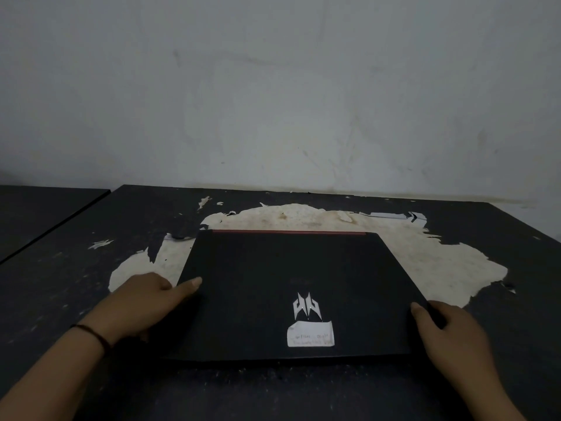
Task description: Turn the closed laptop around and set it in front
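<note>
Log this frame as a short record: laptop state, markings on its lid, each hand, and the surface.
laptop: closed black laptop, flat on the table, red strip along its far edge
lid markings: silver logo; white paper label just nearer the person
left hand: left hand on the laptop's left edge, thumb on lid
right hand: right hand gripping the right edge
surface: dark table, top layer peeled around the laptop

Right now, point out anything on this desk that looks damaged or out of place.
The table is damaged: its dark top layer has peeled off in a large pale patch around and behind the closed laptop. A torn white paper label is stuck on the lid below the logo; its writing is unreadable.
</note>
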The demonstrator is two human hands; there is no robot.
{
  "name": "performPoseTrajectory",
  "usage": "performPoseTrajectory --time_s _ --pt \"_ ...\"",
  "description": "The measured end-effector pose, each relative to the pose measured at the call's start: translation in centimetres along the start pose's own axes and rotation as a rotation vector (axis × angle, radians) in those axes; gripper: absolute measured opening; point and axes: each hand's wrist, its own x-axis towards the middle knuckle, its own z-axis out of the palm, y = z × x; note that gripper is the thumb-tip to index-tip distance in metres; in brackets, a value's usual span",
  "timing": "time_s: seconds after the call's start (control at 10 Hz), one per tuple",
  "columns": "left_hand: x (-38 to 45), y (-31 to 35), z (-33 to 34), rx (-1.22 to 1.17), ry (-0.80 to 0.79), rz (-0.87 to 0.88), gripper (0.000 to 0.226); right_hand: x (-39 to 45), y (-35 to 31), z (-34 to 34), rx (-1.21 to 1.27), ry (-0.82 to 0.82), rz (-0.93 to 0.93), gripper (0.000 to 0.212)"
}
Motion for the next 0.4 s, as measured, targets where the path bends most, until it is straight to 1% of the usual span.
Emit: performPoseTrajectory --time_s 0.1,0.2,0.3,0.4 --pt "2.4 0.3 -0.4 0.014 0.229 0.051 0.064 0.1 0.4 0.4 -0.03 0.058 -0.005 0.043" --pt "4.7 0.4 0.3 -0.168 0.398 0.1 0.037 0.2 0.6 0.2 -0.009 0.101 -0.01 0.037" --pt "6.3 -0.1 1.4 -0.164 0.474 0.115 0.027 0.4 0.8 0.1 0.002 0.094 -0.018 0.03" --pt "7.4 -0.9 2.3 -0.124 0.433 0.098 0.032 0.5 0.6 -0.1 -0.022 0.087 -0.013 0.03"
